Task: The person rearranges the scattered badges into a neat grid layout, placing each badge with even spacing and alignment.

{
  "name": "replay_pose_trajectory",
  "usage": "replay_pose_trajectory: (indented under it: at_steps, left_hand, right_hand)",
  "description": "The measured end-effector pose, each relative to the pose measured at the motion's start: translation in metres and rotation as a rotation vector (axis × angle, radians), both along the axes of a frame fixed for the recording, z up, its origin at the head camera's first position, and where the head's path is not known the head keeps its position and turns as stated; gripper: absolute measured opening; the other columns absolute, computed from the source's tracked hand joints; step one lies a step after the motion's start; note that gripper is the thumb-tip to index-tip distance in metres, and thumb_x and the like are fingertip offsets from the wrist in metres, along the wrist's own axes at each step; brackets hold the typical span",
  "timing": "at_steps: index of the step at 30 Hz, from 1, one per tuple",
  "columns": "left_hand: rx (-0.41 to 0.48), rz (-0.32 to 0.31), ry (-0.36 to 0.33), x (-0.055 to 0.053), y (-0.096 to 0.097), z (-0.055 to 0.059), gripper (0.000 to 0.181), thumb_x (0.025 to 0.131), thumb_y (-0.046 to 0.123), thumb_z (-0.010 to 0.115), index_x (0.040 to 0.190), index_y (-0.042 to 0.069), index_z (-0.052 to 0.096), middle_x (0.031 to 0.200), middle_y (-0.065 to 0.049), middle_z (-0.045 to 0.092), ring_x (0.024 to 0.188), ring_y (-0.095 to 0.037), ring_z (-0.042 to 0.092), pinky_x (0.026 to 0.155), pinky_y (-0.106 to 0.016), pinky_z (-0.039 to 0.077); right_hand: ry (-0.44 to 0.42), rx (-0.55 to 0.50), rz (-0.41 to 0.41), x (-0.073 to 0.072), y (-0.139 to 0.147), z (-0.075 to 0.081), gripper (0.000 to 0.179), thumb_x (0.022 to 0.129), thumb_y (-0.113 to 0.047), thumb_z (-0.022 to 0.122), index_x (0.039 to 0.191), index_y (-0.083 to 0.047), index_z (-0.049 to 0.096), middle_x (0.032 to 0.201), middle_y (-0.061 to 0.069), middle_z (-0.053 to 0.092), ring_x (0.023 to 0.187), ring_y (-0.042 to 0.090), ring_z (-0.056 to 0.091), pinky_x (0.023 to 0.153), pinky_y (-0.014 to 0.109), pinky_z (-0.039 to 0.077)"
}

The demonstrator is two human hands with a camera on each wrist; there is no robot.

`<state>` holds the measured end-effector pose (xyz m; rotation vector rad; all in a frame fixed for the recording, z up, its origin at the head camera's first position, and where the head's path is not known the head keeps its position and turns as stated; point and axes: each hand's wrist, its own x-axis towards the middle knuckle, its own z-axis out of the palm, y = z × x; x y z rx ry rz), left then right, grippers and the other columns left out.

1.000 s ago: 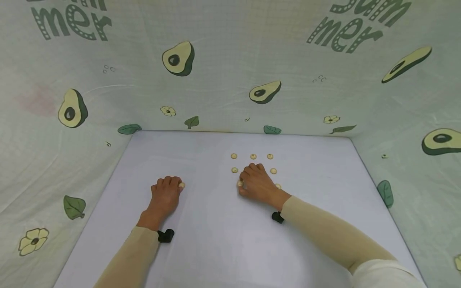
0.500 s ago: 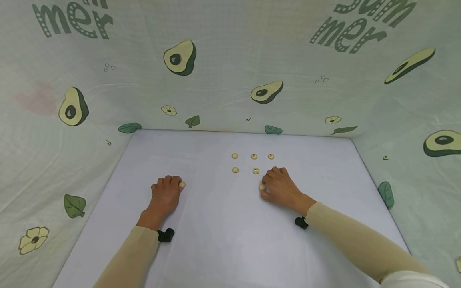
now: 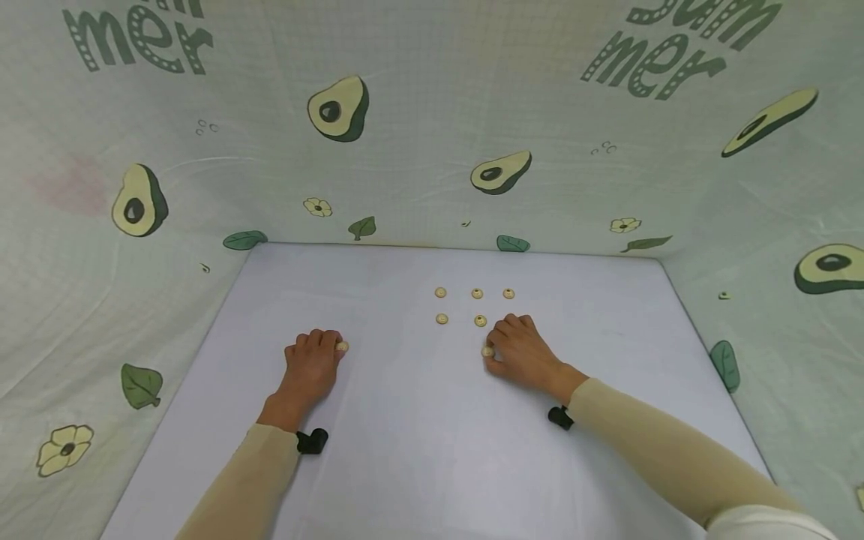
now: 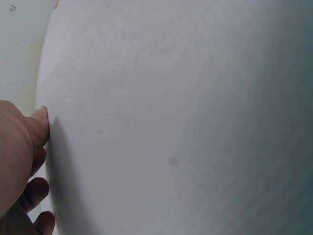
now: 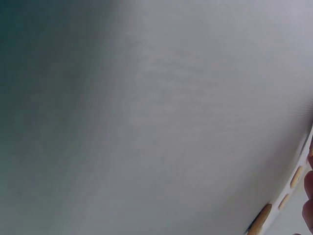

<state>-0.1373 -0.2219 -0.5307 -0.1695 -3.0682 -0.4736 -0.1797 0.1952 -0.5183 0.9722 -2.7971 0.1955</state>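
Observation:
My left hand rests on the left part of the white table, its thumb and index finger pinching a small round wooden piece. In the left wrist view the thumb shows at the left edge, but the piece is hidden. Right of centre, my right hand pinches a like round wooden piece between thumb and index finger, low over the table. Just behind it lie more round wooden pieces: a back row of three, with the middle piece, and two in front, one piece close to the fingers.
The white table ends at a hanging cloth printed with avocados and leaves, at the back and both sides. Each wrist wears a small black camera. Flat wooden pieces also show at the corner of the right wrist view.
My right hand has moved right with its wooden piece, then slightly back left. It now covers where two pieces on the right lay, and uncovers one in the middle. My left hand stays still.

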Motion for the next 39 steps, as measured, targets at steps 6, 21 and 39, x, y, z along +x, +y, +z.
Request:
replay_pose_trajectory:
  at_steps: [6,21,39]
  left_hand:
    - [0.007,-0.004,0.002,0.0003,-0.0003,-0.0008,0.022,0.108,0.019,0.062,0.123,0.004,0.058,0.122,-0.021,0.060,0.111,-0.043,0.051,0.092,-0.061,0.039]
    - [-0.004,0.004,0.007,-0.0003,0.0009,-0.0043,0.022,0.107,0.020,0.063,0.123,0.005,0.058,0.122,-0.021,0.060,0.111,-0.044,0.051,0.091,-0.062,0.040]
    - [-0.016,-0.008,0.021,-0.0004,0.0002,-0.0024,0.021,0.107,0.019,0.064,0.121,0.004,0.059,0.118,-0.021,0.061,0.110,-0.042,0.051,0.089,-0.061,0.040]
  right_hand:
    - [-0.008,0.016,-0.005,0.0001,-0.0017,0.0023,0.018,0.092,-0.026,0.076,0.098,-0.010,0.074,0.098,0.004,0.068,0.095,0.024,0.053,0.093,0.047,0.040]
    - [-0.002,0.028,-0.005,-0.0018,-0.0023,0.0027,0.021,0.091,-0.029,0.077,0.100,-0.010,0.074,0.100,0.003,0.068,0.096,0.024,0.053,0.094,0.047,0.041]
    - [0.039,0.025,0.024,-0.0036,-0.0026,-0.0006,0.017,0.091,-0.026,0.078,0.097,-0.011,0.077,0.097,0.003,0.069,0.094,0.024,0.054,0.091,0.047,0.041]
